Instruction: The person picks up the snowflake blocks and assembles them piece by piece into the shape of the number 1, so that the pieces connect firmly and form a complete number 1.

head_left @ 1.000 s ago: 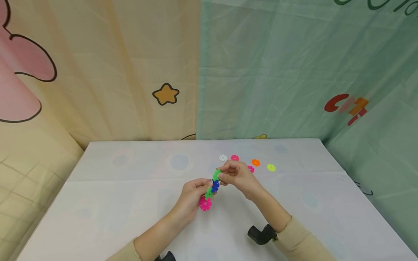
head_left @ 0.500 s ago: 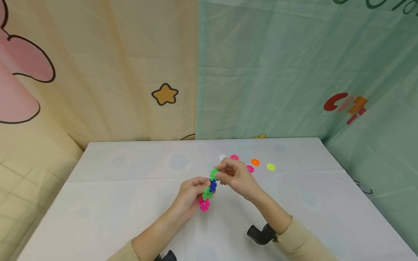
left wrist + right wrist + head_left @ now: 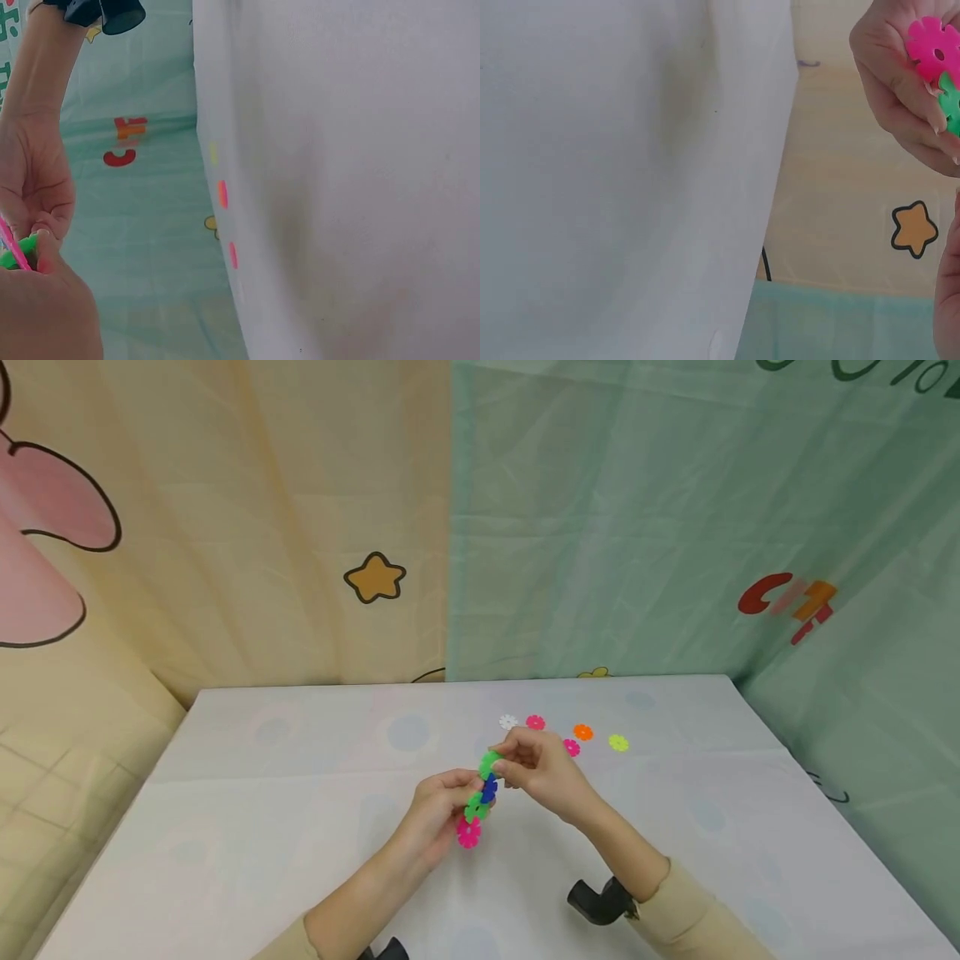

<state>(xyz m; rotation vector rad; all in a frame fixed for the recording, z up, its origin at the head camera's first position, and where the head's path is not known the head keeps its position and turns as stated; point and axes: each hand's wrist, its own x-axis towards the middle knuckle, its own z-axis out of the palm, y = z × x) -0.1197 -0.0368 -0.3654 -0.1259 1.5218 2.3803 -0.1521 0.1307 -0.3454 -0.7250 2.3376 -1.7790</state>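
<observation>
Above the table, both hands hold a short chain of notched plastic snowflake discs. From the bottom up it has a pink disc (image 3: pixel 468 833), a green disc (image 3: pixel 476 808), a blue disc (image 3: pixel 489 788) and a second green disc (image 3: pixel 487 765). My left hand (image 3: pixel 435 814) grips the chain around its middle, thumb on the near side. Thumb and fingers of my right hand (image 3: pixel 546 770) pinch the top green disc. In the right wrist view, the pink disc (image 3: pixel 934 49) overlaps a green one (image 3: pixel 951 105); the left wrist view shows the pieces edge-on, partly hidden by the hands.
Behind the right hand, loose discs lie on the white-covered table (image 3: pixel 262 843): white (image 3: pixel 508 722), pink (image 3: pixel 536 722), another pink (image 3: pixel 572 747), orange (image 3: pixel 582 732) and yellow (image 3: pixel 618 742). Printed curtains (image 3: pixel 600 527) hang beyond the table's back edge.
The chain's upper end and the right fingers have shifted very slightly left. Both hands keep their hold, and the head view has turned a little.
</observation>
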